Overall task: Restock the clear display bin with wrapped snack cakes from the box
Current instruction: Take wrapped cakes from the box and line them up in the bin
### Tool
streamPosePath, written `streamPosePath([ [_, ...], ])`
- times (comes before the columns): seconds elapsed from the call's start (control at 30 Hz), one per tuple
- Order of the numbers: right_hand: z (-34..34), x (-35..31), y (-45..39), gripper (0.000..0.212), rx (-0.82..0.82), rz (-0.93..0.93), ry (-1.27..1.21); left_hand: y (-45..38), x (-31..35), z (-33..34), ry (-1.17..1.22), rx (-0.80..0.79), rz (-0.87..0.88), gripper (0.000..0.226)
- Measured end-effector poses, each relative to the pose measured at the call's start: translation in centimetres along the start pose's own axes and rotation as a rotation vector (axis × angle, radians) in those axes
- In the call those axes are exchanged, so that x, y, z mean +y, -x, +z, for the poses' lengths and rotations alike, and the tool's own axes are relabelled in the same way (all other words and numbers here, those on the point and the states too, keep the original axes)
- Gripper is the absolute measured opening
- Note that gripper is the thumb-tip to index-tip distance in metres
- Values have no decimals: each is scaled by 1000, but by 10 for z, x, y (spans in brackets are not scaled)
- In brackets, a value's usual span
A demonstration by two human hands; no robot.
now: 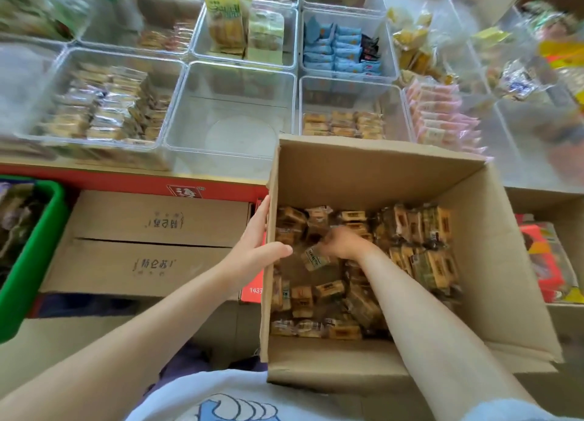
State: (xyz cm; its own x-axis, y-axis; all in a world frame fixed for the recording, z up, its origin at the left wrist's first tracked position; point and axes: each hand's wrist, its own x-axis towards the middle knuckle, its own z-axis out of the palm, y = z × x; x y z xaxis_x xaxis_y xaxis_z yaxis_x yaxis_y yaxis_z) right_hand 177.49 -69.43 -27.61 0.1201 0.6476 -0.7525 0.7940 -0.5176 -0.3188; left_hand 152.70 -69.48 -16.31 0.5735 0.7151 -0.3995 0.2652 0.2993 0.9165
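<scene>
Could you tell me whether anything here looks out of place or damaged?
Nothing looks damaged or spilled. The snack cakes lie jumbled in the box, and the clear bin beyond it is empty while neighbouring bins hold stock.

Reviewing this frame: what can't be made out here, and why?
- Right hand, head view: motion blur hides how many snack cakes its fingers hold.
- Left hand: the box wall hides part of its thumb side.
- Wrapper print on the cakes: too small and blurred.
- Far bins at the top edge: cut off and smeared.
- Empty clear bin: its near wall sits behind the box corner.
</scene>
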Motion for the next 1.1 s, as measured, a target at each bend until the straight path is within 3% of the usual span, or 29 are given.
streamPosePath([
  [0.17,-65,-27,49,34,-6,-229,-910,6,13,-8,-63,-16,-59,81],
  [0.27,-91,-46,90,36,-1,-460,-1026,3,30,-24,-116,127,-18,68],
  [0.37,-98,-72,124,31,28,-593,-954,-6,56,-40,-61,227,74,60],
  [0.47,-91,-102,145,31,75,-649,-900,-13,81,-56,44,152,144,59],
  [0.63,-78,-166,141,37,454,-650,-618,-16,90,-103,115,145,133,61],
  [0.7,-71,-200,127,37,598,-660,-484,-18,87,-131,186,152,115,49],
  [0.77,-64,-237,113,38,676,-680,-373,-19,84,-166,222,204,113,33],
  [0.83,-57,-274,101,36,721,-690,-209,-23,75,-202,189,237,102,31],
  [0.97,-39,-348,53,32,689,-642,71,-38,50,-288,76,251,56,52],
  [1.03,-30,-379,24,30,599,-550,141,-50,32,-334,-91,243,58,74],
  [1.1,-23,-403,-5,27,534,-430,154,-64,6,-380,-332,297,45,81],
])
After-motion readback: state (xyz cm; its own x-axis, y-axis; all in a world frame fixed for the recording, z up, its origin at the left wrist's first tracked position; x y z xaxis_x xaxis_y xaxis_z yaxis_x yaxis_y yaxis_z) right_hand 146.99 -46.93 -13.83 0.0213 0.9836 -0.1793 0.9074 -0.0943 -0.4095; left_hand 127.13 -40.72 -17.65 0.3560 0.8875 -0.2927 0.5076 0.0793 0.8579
